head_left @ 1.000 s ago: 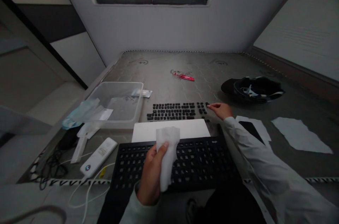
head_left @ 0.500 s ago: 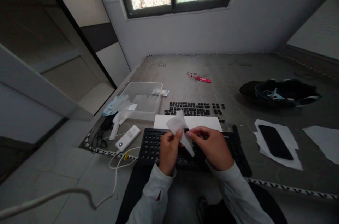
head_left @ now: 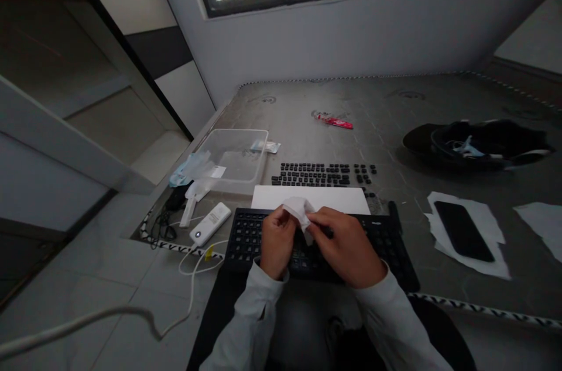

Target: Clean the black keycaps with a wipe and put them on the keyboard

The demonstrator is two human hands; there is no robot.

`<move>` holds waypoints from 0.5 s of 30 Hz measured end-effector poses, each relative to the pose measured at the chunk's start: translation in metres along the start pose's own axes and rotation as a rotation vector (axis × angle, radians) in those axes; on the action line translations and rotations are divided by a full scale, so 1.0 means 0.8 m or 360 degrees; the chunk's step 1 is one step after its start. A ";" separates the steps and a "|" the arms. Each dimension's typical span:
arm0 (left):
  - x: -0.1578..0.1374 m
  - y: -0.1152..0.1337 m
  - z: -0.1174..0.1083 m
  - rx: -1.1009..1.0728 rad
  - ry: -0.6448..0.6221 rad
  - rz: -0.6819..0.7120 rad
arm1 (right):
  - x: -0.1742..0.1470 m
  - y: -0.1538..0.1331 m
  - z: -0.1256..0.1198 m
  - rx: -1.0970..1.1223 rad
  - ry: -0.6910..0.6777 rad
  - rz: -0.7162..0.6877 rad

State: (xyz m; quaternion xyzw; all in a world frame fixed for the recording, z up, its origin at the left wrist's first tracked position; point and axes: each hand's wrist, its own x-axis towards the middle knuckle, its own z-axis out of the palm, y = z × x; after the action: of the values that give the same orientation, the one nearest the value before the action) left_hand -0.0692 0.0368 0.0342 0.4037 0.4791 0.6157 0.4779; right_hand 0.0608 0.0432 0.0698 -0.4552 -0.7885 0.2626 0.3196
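A crumpled white tissue (head_left: pixel 299 207) is bunched up between my two hands, over the black keyboard (head_left: pixel 246 235). My left hand (head_left: pixel 277 245) is closed, thumb and fingers gripping the tissue's left side. From the right, my right hand (head_left: pixel 345 245) pinches the tissue's lower right edge. The small black keycap seen there earlier is now hidden. The keyboard lies across the near edge of the table, partly covered by both hands. Behind it is a flat white sheet (head_left: pixel 353 200), and beyond that several loose black keycaps (head_left: pixel 314 174) lie in rows.
Left stand a clear plastic bin (head_left: pixel 237 186), a white power bank (head_left: pixel 211 224) with a cable, and bunched plastic. Right are a phone (head_left: pixel 463 230) on white paper and a black cap (head_left: pixel 421 140). A red packet (head_left: pixel 336 121) lies farther back.
The tissue has been folded over and bunched between my fingers, and the keycap at my right fingertips has gone out of sight. My view has tilted slightly downward.
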 end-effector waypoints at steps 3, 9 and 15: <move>0.004 -0.001 -0.006 0.0060 0.0077 0.0054 | 0.000 -0.005 -0.007 -0.0040 -0.0020 -0.0041; 0.007 -0.007 -0.013 -0.0105 0.0063 -0.0063 | 0.000 0.001 -0.018 -0.0017 0.0402 0.0126; -0.005 -0.002 -0.004 -0.0211 -0.0081 -0.0212 | 0.005 0.019 0.004 0.0438 0.0291 0.0279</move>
State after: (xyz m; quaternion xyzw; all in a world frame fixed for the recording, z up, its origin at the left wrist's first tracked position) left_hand -0.0713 0.0324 0.0319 0.3540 0.4507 0.6026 0.5554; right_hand 0.0653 0.0532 0.0578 -0.4960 -0.6701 0.3524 0.4251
